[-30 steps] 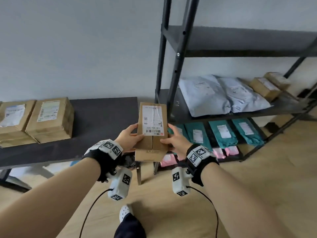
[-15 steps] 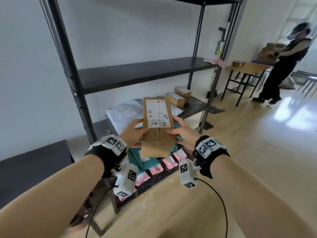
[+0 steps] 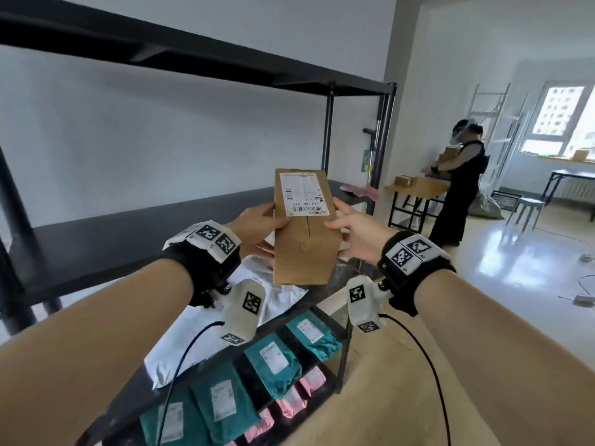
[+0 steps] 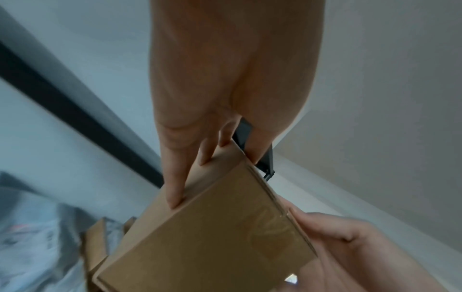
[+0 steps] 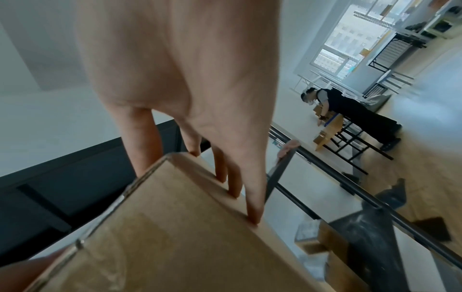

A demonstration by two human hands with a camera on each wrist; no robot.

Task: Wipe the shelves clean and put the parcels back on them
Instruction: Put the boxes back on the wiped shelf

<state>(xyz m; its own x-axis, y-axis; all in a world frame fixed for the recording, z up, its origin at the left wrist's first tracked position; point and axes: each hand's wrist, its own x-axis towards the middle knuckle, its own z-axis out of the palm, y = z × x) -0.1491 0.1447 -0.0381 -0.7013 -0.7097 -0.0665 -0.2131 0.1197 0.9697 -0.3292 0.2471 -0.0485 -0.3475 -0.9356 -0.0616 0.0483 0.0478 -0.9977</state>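
A brown cardboard parcel with a white shipping label is held up between both hands, in front of the bare black middle shelf. My left hand grips its left side, thumb on top and fingers underneath. My right hand grips the right side the same way. In the left wrist view the left fingers lie along the parcel edge. In the right wrist view the right fingers press the parcel side.
The shelf below holds white mailer bags; lower shelves hold teal parcels and pink ones. Black uprights stand at the rack's right end. Another person works at a wooden table further right.
The view swung right and up from the side table to the rack. Both hands carried the parcel up to the level of the bare middle shelf, grip unchanged.
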